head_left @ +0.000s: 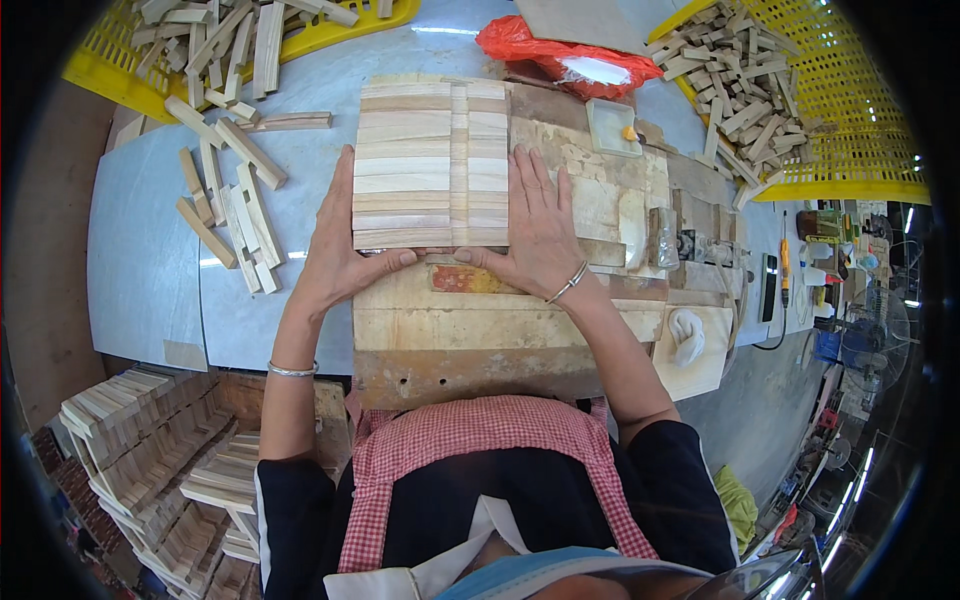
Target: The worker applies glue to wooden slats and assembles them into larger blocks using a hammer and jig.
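Note:
A squared-up row of pale wooden strips [405,165] lies on a worn wooden work board [430,330], with a notched groove running near its right side. My left hand [338,245] presses along the row's left side, fingers stretched and thumb bent along the near edge. Against the right side lies my right hand [540,220], its fingers pointing away and its thumb also at the near edge. Between them the two hands hold the row; the undersides of the strips are hidden.
Loose notched strips [240,215] lie to the left. Yellow baskets [385,15] [870,185] hold more wood at the back. A red plastic bag [510,38], a shallow clear dish [612,128] and a white cloth [686,335] sit around the board. Stacked wooden pieces [150,430] stand lower left.

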